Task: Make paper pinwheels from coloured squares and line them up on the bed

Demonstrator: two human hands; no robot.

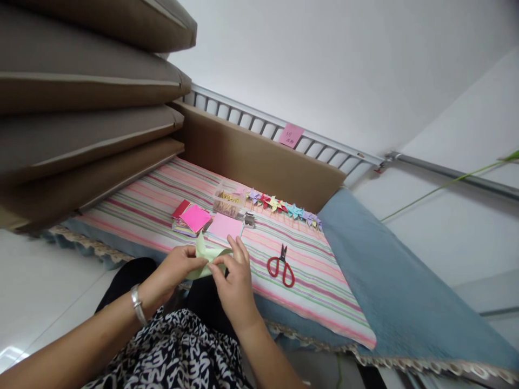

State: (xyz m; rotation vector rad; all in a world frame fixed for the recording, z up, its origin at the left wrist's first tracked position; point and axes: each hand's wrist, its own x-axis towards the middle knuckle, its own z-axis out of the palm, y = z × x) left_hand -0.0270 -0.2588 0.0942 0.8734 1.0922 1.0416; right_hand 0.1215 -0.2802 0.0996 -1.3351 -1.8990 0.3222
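- Left of the scissors (pixel 283 259), the green paper (pixel 205 253) is held up, flaps curled.
- The left hand (pixel 177 266) pinches it farther from the scissors.
- The right hand (pixel 234 279) pinches it nearer the scissors, other fingers raised.
- A light, steady pinch should keep curls uncreased.

1. The pale green paper (pixel 207 253) is a thin, plain sheet, part folded; one pointed corner stands up at its far left.
2. Another flap curves toward the right, while the lower left part spreads flatter.
3. Its middle is pinched between the fingertips of the left hand (pixel 182 263) and right hand (pixel 235 275).
4. It is held tilted, at the near edge of the striped cloth (pixel 316 281).
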